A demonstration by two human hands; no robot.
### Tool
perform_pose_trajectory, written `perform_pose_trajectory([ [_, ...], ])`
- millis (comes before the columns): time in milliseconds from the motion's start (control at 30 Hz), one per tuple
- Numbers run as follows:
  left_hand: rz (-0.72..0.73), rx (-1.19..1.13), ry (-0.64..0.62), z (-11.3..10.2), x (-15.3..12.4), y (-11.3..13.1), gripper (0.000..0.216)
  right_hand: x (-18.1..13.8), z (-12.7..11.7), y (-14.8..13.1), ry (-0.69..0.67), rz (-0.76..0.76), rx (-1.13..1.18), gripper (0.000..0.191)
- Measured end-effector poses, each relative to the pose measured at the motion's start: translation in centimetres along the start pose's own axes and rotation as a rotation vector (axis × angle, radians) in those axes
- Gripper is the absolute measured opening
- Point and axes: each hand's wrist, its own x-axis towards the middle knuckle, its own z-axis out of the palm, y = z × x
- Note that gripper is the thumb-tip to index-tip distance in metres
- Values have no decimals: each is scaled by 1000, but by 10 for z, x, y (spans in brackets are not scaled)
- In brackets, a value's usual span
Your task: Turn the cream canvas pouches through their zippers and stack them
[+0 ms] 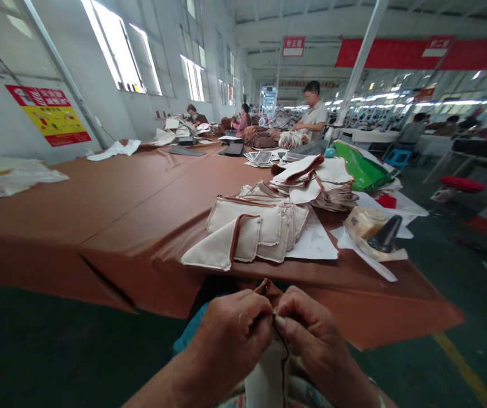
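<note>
Both hands are pinched closed on one cream-and-brown fabric piece (pixel 266 371), which hangs upright between them over the person's lap, just off the near edge of the table. The left hand (pixel 232 326) grips its dark seam between thumb and curled fingers; the right hand (pixel 311 326) pinches the same seam right beside it, thumb and forefinger nearly meeting the left fingertips. A brown corner of the fabric pokes up beyond the knuckles. Just past the hands, on the brown-covered table (pixel 141 187), lies a fanned pile of cream pieces (pixel 247 218), the front one with a corner folded over to show a brown edge. A white sheet (pixel 317 241) sticks out from under its right side. Behind and to the right sits a taller stack of similar pieces (pixel 334 181), with a green bag (pixel 362 164) next to it. Nearer the right edge, a black cone (pixel 385 233) leans on its side by a tan wrapped bundle (pixel 364 220). Farther back, a person in a light shirt (pixel 313 116) stands at the table, near brown and cream heaps.
</note>
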Motion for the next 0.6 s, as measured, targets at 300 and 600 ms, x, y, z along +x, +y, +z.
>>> perform_pose_trajectory([
  [300,55,365,-161,-17,-3,11,12,-4,9,2,-112,-223,-264,13],
  [600,-82,148,68,26,-14,-10,14,-6,7,10,-107,-83,-77,18],
])
